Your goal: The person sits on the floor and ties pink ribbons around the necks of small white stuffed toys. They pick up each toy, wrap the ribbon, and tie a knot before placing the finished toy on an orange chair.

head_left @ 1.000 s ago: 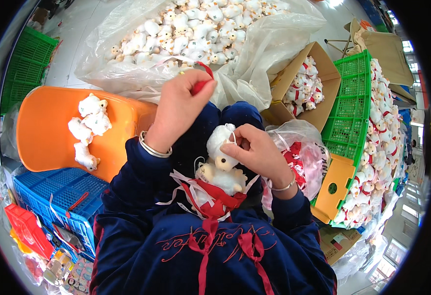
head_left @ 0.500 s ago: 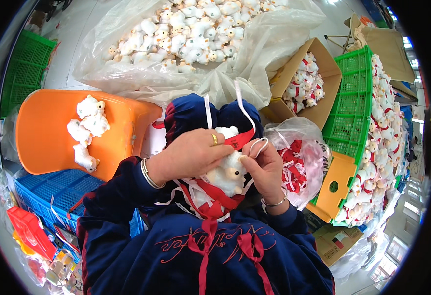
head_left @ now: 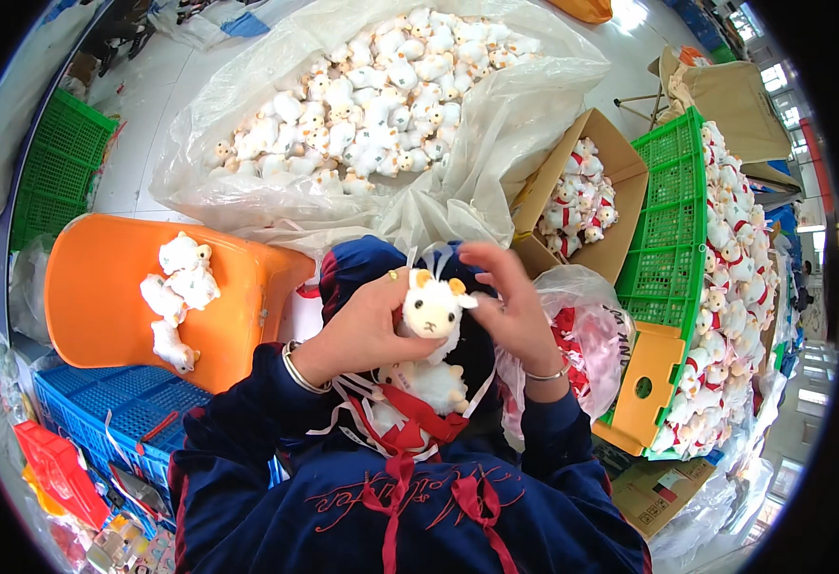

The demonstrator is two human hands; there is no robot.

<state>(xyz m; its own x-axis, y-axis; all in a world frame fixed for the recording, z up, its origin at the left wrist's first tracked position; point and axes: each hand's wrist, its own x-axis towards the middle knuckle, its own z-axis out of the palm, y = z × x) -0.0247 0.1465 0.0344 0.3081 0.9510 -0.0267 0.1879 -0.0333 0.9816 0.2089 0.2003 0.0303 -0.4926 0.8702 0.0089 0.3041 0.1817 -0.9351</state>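
Observation:
My left hand [head_left: 367, 330] grips a small white plush animal [head_left: 431, 308] with tan ears, held upright in front of me, its face toward the camera. My right hand [head_left: 507, 306] is at the toy's right side, fingers bent around its head and touching white strings above it. Below the hands, another white plush toy [head_left: 429, 385] lies on my lap among red and white ribbons [head_left: 395, 429]. Both sleeves are dark blue.
A big clear plastic bag [head_left: 496, 134] of white plush toys lies ahead. An orange chair [head_left: 104, 306] at left holds three toys. A cardboard box [head_left: 615, 167] and a green crate [head_left: 673, 239] of toys stand at right, a bag of red ribbons [head_left: 587, 340] beside me, blue crate [head_left: 113, 421] lower left.
My left hand came down from above my head to the toy. The toy has been raised and turned upright, face toward the camera, and the red piece is no longer at my fingers.

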